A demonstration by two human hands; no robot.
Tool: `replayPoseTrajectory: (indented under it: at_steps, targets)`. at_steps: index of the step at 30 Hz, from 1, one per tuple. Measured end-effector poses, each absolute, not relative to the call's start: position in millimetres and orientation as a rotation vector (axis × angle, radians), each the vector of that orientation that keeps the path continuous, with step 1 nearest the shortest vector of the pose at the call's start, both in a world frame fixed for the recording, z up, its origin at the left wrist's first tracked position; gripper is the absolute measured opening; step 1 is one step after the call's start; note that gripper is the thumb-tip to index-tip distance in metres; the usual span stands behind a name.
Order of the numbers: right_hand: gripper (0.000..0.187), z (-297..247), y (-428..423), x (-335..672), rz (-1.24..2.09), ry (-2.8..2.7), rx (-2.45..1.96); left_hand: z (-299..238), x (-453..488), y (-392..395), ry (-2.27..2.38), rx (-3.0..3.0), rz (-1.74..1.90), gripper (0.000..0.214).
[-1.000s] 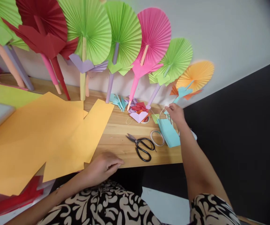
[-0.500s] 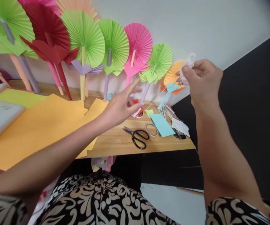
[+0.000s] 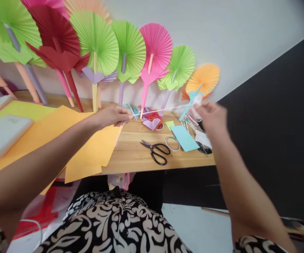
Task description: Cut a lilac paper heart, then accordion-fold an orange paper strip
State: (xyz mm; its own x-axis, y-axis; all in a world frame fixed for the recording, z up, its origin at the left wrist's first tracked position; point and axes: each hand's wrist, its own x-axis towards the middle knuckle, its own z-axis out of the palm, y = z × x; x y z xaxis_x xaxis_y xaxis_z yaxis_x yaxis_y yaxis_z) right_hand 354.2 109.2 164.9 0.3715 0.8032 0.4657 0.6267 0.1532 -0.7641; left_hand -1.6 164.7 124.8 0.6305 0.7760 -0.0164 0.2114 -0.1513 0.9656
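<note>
A white string [image 3: 165, 109] runs taut between my two hands over the tabletop. My left hand [image 3: 115, 116] pinches one end of it above the orange paper [image 3: 92, 149]. In my right hand [image 3: 213, 116] is a bunched white bundle of string [image 3: 197, 102], gripped by the fingertips in front of the orange fan [image 3: 206, 78]. Below the string lie black-handled scissors [image 3: 158, 153], a ring of tape [image 3: 173, 143] and a turquoise paper piece [image 3: 185, 138]. A lilac paper heart [image 3: 152, 123] rests on a pile of paper scraps.
Pleated paper fans, among them a pink fan [image 3: 157, 42] and a dark red fan [image 3: 54, 35], lean against the wall [image 3: 220, 31]. A white box-like object [image 3: 8, 135] sits on the paper at left. The wooden table's [image 3: 138, 163] front edge runs close to my body.
My left hand has moved left and its fingers have closed on the string. My right hand has come down with the bundle, and the string is now stretched straight. The orange sheets have shifted.
</note>
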Motion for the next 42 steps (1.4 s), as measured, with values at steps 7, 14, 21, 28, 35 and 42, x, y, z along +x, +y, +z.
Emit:
replayPoseTrajectory:
  at_steps: [7,14,21,28,35,42]
  targets:
    - [0.036,34.2,119.3,343.6,0.447,-1.464,-1.844,67.3,-53.9,171.7,1.363,1.771,0.367,0.026]
    - [0.018,50.3,116.8,331.6,0.225,-1.686,-1.889,53.6,-54.6,167.3,1.32,1.846,0.38,0.029]
    - [0.037,50.4,116.9,203.9,0.791,-1.903,-1.272,67.2,-33.0,159.1,1.032,1.723,0.374,0.02]
    - [0.023,20.7,147.4,158.3,1.041,-1.624,-1.22,59.3,-31.8,171.3,1.116,1.546,0.603,0.036]
    - [0.03,2.0,153.2,161.4,1.001,-1.495,-1.269,24.2,-33.6,185.7,1.065,1.384,0.839,0.047]
    - [0.025,6.3,150.2,159.0,0.985,-1.507,-1.307,15.6,-31.6,179.6,1.02,1.348,0.835,0.038]
